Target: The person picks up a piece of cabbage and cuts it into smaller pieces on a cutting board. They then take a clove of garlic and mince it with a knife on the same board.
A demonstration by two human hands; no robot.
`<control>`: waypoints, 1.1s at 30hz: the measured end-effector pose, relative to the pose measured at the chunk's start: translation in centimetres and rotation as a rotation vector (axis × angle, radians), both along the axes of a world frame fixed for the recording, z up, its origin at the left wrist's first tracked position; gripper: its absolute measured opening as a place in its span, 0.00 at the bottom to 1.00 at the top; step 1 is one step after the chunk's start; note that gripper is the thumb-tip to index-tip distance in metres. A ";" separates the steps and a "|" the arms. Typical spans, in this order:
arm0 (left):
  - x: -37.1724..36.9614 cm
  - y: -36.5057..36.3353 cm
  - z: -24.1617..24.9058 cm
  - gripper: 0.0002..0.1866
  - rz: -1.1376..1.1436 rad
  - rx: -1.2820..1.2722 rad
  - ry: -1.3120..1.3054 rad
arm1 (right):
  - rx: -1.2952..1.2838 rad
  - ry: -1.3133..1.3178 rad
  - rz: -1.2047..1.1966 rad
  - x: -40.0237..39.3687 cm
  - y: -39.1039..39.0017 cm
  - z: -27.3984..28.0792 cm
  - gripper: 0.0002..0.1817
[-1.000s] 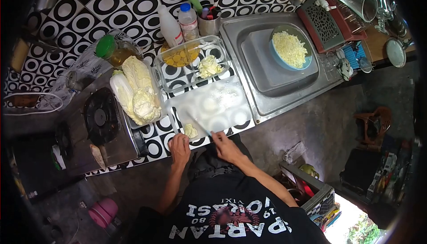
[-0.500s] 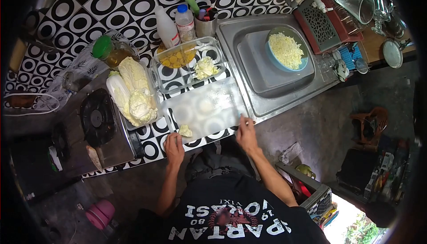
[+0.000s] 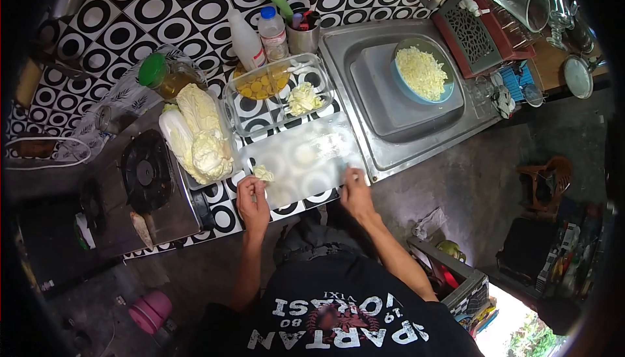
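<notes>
My left hand (image 3: 252, 202) is at the near left edge of a translucent cutting board (image 3: 306, 168), its fingers closed on a small piece of cabbage (image 3: 263, 173). Over the board's near right corner, my right hand (image 3: 355, 194) has its fingers curled; what it grips is blurred and I cannot make it out. Behind the board, a clear rectangular container (image 3: 250, 128) holds pale cabbage pieces (image 3: 304, 99) at its right end. To the left, a tray (image 3: 229, 173) bears whole heads of napa cabbage (image 3: 195, 129).
A bowl (image 3: 398, 83) of chopped cabbage (image 3: 422, 74) stands over the steel sink (image 3: 390, 155). Bottles (image 3: 272, 35) and a utensil cup (image 3: 303, 39) line the tiled wall. A gas stove (image 3: 148, 168) and a green-lidded jar (image 3: 153, 70) are at left. A red-brown rack (image 3: 482, 31) is at right.
My left hand and the cabbage piece have moved a little away from me across the board. My right hand has shifted slightly left and lower. The view has shifted slightly.
</notes>
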State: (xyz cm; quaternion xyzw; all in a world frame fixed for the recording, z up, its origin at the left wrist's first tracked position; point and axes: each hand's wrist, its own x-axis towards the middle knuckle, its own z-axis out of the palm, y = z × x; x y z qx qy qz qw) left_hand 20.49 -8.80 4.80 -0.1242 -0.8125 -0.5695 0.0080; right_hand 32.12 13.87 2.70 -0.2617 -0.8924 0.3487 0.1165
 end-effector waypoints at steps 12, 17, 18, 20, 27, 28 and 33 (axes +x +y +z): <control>0.4 0.0 1.1 0.05 0.063 0.128 0.012 | -0.098 -0.041 0.498 0.3 -0.7 0.4 0.28; 0.8 -1.4 0.3 0.06 0.101 0.086 0.014 | -0.008 0.070 -0.056 -1.8 -2.4 -0.5 0.27; 0.6 -1.2 0.6 0.06 0.099 0.118 0.009 | -0.077 -0.095 0.214 -1.3 -2.9 -0.2 0.27; 0.7 -1.1 1.4 0.05 0.125 0.103 -0.007 | -0.165 -0.097 0.653 -0.1 -3.9 0.4 0.27; 0.3 -1.8 2.2 0.03 0.107 0.088 -0.053 | -0.019 0.081 -0.058 -0.4 -2.3 -2.2 0.24; 0.3 -1.5 2.3 0.04 0.083 0.157 -0.109 | -0.040 0.074 -0.154 -0.5 -1.7 -1.1 0.23; -0.6 2.9 3.0 0.04 -0.124 0.097 -0.150 | -0.110 0.106 0.085 1.6 -1.4 -0.4 0.23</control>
